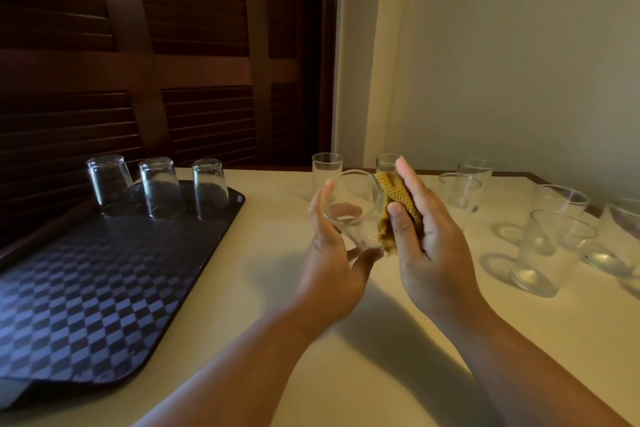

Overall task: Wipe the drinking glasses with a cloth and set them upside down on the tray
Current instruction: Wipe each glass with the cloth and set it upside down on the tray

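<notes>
One drinking glass (349, 208) is being held clear of the surface (277, 288), in the middle of the view, by the left hand (332, 263). Its fingers (320, 204) are being curled round the wall of the glass, and the thumb is being kept at the base. The glass is being carried tilted: its long axis is running from the base, low at the left thumb, up to the mouth, which is being turned uppermost and partly toward the camera. A mustard knitted cloth (394, 194) is being gripped by the right hand (426, 236) and pressed against the right side of the glass. The step in hand is being judged as wiping of the outer wall. The tray (86, 288) is lying well to the left, so the left hand is being reckoned the nearer. Three upturned glasses (161, 187) are standing along its far edge. The held glass is being judged as needing a full turn, mouth down, before being carried left. Upright glasses (543, 253) are waiting on the right.
</notes>
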Demonstrator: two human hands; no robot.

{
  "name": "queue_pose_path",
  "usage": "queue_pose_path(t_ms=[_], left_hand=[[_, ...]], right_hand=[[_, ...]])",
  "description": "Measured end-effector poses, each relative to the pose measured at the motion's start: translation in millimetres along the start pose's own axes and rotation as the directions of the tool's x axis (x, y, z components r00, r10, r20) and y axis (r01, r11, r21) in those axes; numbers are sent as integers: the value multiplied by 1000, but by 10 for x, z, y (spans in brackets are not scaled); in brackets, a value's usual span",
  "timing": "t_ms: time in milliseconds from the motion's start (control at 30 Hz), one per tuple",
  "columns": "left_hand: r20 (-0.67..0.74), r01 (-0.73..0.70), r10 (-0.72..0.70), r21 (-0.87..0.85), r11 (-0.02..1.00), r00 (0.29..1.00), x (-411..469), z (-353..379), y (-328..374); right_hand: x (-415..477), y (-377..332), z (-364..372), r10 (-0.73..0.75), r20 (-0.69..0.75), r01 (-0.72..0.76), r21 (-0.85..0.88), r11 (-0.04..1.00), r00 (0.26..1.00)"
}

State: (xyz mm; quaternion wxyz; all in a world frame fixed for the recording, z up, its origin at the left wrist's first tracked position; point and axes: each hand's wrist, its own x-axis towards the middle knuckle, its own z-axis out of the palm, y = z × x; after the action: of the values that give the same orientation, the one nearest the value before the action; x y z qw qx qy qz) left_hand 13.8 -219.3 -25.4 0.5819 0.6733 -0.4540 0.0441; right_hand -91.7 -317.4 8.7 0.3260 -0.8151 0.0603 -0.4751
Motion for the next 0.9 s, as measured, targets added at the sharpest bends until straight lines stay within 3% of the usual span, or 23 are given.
queue_pose_path(t_ms=[67, 167, 233, 300, 367, 400, 467, 500, 667, 733, 767, 833, 867, 900], left_hand=[[-81, -16, 11, -61, 998, 997, 12, -22, -2], [-64, -2, -1, -56, 998, 998, 19, -48, -64], [-16, 41, -42, -57, 998, 999, 23, -76, -66], [3, 58, -58, -11, 998, 998, 36, -111, -77], [4, 19, -20, 127, 992, 1000, 48, -168, -69], [6, -8, 7, 185, 983, 1000, 52, -198, -65], [29, -81, 76, 276, 958, 997, 61, -245, -83], [52, -119, 108, 326, 938, 993, 63, -261, -88], [181, -314, 257, 510, 801, 949, 64, -298, -65], [183, -350, 299, 544, 763, 936, 58, -291, -31], [169, -357, 319, 564, 745, 933, 54, -277, -11], [121, -358, 363, 606, 710, 924, 60, -250, 45], [105, -358, 376, 610, 707, 921, 69, -249, 72], [104, -357, 374, 604, 713, 922, 78, -269, 88]], right_hand=[[13, 47, -14, 122, 75, -124, 23, 992, 990], [-14, 72, -3, 230, 123, -243, 105, 964, 965], [-9, 27, 15, 249, 111, -270, 283, 920, 962], [35, -15, -13, 269, 114, -288, 520, 804, 956], [65, -45, -82, 253, 129, -278, 600, 750, 959], [73, -45, -121, 210, 134, -249, 526, 813, 968], [58, -26, -171, 132, 170, -162, 179, 970, 977], [41, -17, -182, 109, 187, -112, 4, 994, 976], [53, 48, -198, 198, 310, -85, -341, 936, 930], [65, 51, -191, 335, 304, -233, -326, 916, 892], [56, 31, -182, 451, 327, -397, -220, 891, 831], [26, -21, -159, 602, 437, -666, -9, 746, 669], [19, -43, -160, 602, 452, -681, 16, 732, 658], [18, -49, -164, 568, 434, -632, 3, 775, 699]])
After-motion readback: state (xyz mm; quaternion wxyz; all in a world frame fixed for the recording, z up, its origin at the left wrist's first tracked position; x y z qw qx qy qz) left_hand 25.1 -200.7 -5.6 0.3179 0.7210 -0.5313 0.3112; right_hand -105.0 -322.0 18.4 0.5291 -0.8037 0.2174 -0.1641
